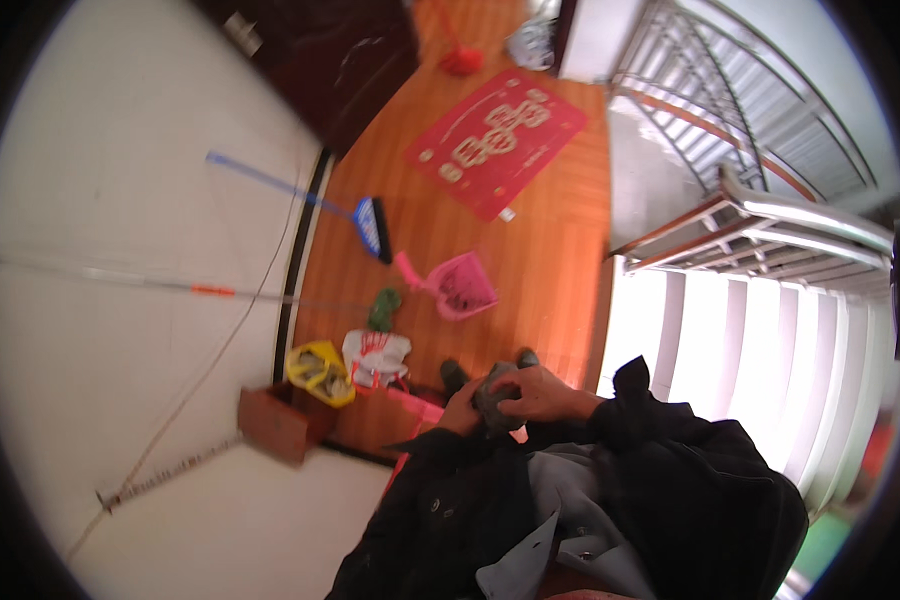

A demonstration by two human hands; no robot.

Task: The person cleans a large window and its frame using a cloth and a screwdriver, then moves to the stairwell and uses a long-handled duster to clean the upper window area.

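Both hands meet in front of my body, around a dark grey item [499, 401] that looks like cloth; its exact kind cannot be told. My left hand [461, 409] grips it from one side, and my right hand [536, 394] has its fingers curled on the other. Beyond the hands, a pink plastic dustpan [465, 286] with dark debris in it lies on the wooden floor. A blue broom [371, 229] leans against the wall. Nearer me are a green mop head or cloth [383, 309], a white plastic bag with red print [376, 357] and a yellow bag [320, 373].
A red doormat [499, 142] lies farther off, near a dark door [322, 60] and a red mop head [461, 61]. A brown wooden box [276, 421] stands by the wall. Stairs with a metal railing [757, 217] drop away on the right.
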